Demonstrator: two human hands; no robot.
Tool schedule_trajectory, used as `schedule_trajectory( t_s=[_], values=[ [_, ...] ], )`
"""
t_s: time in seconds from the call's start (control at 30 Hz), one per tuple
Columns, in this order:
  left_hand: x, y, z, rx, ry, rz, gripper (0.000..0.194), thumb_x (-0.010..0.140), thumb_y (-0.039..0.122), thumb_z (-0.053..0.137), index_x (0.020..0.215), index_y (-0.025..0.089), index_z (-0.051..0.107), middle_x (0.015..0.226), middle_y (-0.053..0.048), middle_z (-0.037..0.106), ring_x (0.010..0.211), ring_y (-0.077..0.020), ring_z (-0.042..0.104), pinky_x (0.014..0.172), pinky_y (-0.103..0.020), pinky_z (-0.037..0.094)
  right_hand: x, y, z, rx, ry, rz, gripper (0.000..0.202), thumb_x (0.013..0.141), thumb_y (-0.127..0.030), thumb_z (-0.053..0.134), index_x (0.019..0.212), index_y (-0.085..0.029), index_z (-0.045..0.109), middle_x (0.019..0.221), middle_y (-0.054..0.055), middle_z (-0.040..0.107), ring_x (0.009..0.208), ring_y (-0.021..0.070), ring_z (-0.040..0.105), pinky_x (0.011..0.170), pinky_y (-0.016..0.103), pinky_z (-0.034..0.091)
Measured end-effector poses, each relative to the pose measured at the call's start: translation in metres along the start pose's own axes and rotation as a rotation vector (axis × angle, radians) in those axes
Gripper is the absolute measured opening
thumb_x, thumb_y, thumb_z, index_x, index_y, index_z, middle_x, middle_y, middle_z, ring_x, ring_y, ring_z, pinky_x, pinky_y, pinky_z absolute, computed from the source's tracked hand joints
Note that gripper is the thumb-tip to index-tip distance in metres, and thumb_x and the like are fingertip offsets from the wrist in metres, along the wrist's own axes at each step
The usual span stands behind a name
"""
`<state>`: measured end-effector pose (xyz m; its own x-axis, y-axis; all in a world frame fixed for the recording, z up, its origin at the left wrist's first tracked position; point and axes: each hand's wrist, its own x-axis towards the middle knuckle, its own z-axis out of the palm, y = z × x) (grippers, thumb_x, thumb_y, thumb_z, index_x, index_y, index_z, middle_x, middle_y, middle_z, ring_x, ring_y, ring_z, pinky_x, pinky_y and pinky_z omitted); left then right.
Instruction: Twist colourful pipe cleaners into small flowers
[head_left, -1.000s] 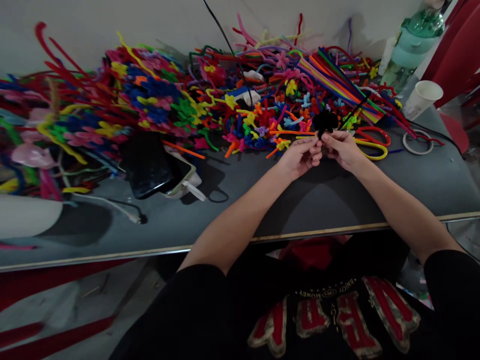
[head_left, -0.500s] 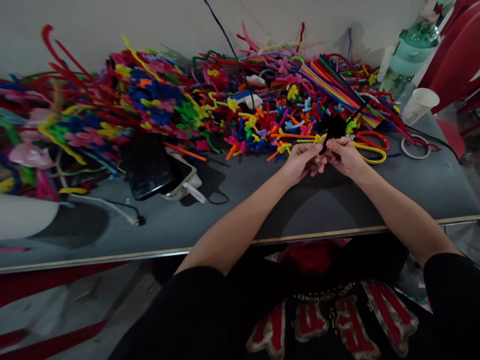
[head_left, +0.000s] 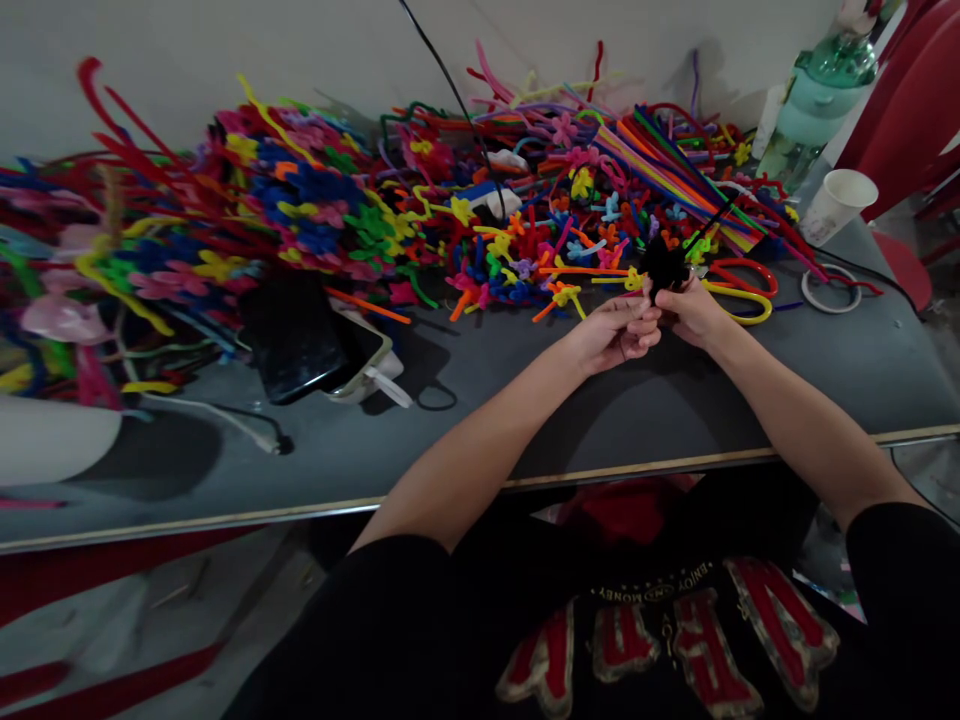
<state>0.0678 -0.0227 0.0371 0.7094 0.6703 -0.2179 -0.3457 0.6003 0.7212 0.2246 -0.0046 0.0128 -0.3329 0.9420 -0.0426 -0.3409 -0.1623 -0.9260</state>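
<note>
A fuzzy black pipe-cleaner piece [head_left: 664,264] stands up between my hands, with one thin black stem sticking out to the upper right. My left hand [head_left: 616,332] is closed on its lower part, fingers curled. Close against it, my right hand [head_left: 691,308] pinches the same piece from the right side. The fingertips nearly meet and hide the piece's lower end. Just behind the hands lies a heap of small colourful pipe-cleaner flowers [head_left: 517,262]. Scissors with red and yellow handles [head_left: 742,305] rest right of my right hand.
A black phone [head_left: 296,345] and a pale case lie left on the grey table [head_left: 465,420]. To the right are a paper cup [head_left: 838,207], a white ring [head_left: 831,290] and a green bottle [head_left: 817,100]. A dark cable hangs over the heap. White cables lie at left.
The black piece now shows more fully above my fingers. My left hand has turned slightly, its fingers curled more tightly, and my right hand has shifted a little lower.
</note>
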Motion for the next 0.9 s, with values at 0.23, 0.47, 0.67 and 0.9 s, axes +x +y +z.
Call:
schedule_trajectory(
  t_s=[0.23, 0.47, 0.67, 0.9],
  values=[
    [-0.005, -0.008, -0.002, 0.046, -0.213, -0.266, 0.026, 0.094, 0.018, 0.052, 0.068, 0.015, 0.053, 0.046, 0.009, 0.025, 0.035, -0.006, 0.033, 0.031, -0.013, 0.026, 0.001, 0.004, -0.011, -0.114, -0.349, -0.105, 0.059, 0.034, -0.057, 0.094, 0.056, -0.017, 0.056, 0.061, -0.005, 0.054, 0.057, 0.0066, 0.049, 0.052, 0.019, 0.044],
    [-0.009, -0.015, 0.007, 0.182, -0.161, -0.506, 0.033, 0.092, 0.017, 0.051, 0.06, 0.018, 0.045, 0.046, 0.007, 0.026, 0.033, -0.0045, 0.027, 0.029, -0.013, 0.018, -0.006, -0.015, -0.009, -0.282, -0.722, -0.137, 0.044, 0.065, -0.055, 0.084, 0.056, -0.015, 0.066, 0.064, -0.001, 0.059, 0.052, 0.006, 0.05, 0.049, 0.02, 0.038],
    [0.004, -0.007, 0.006, 0.273, 0.136, -0.283, 0.035, 0.097, 0.017, 0.038, 0.065, 0.016, 0.051, 0.047, 0.004, 0.039, 0.039, -0.0072, 0.044, 0.032, -0.014, 0.032, 0.001, -0.006, 0.0, -0.432, -0.171, -0.232, 0.044, 0.066, -0.054, 0.083, 0.058, -0.018, 0.06, 0.059, -0.003, 0.052, 0.056, 0.0083, 0.046, 0.052, 0.022, 0.04],
    [0.012, 0.008, -0.016, 0.382, 0.587, 0.47, 0.014, 0.087, 0.027, 0.07, 0.077, 0.017, 0.067, 0.061, 0.004, 0.054, 0.046, -0.0042, 0.047, 0.038, -0.016, 0.029, 0.014, 0.003, -0.014, -0.709, 0.364, -0.444, 0.036, 0.073, -0.042, 0.081, 0.058, -0.019, 0.057, 0.067, -0.001, 0.049, 0.071, 0.014, 0.053, 0.071, 0.031, 0.051]
  ],
)
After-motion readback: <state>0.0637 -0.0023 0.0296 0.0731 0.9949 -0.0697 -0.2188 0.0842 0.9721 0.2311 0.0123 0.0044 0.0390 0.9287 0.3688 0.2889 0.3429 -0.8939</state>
